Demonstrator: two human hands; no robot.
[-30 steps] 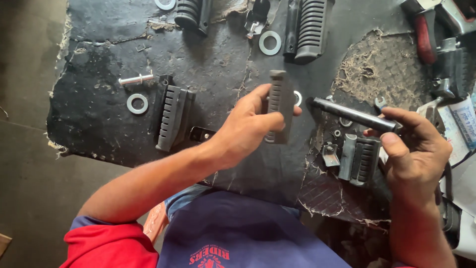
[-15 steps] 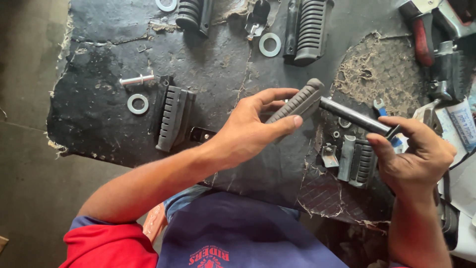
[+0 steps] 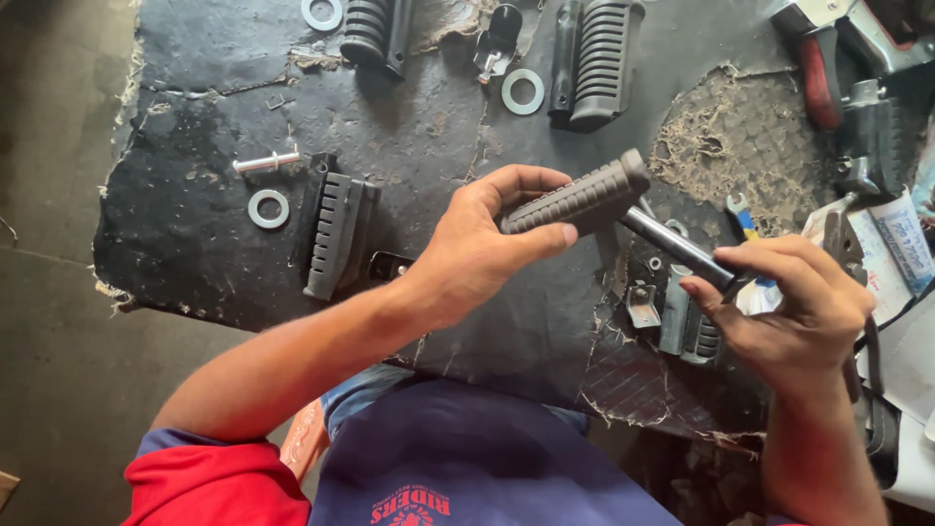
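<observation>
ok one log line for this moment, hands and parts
left hand: grips ribbed rubber sleeve | right hand: grips black metal rod | sleeve on rod's tip | above black mat

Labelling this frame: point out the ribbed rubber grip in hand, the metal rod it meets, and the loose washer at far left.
ribbed rubber grip (image 3: 579,198), head view, middle of its ribbed side.
metal rod (image 3: 672,245), head view, bare mid-shaft.
washer (image 3: 268,208), head view, on its ring.

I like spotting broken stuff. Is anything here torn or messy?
Yes. The black mat is badly worn: its top layer has peeled off near the right side, leaving frayed fibres. Its edges are ragged too.
</observation>
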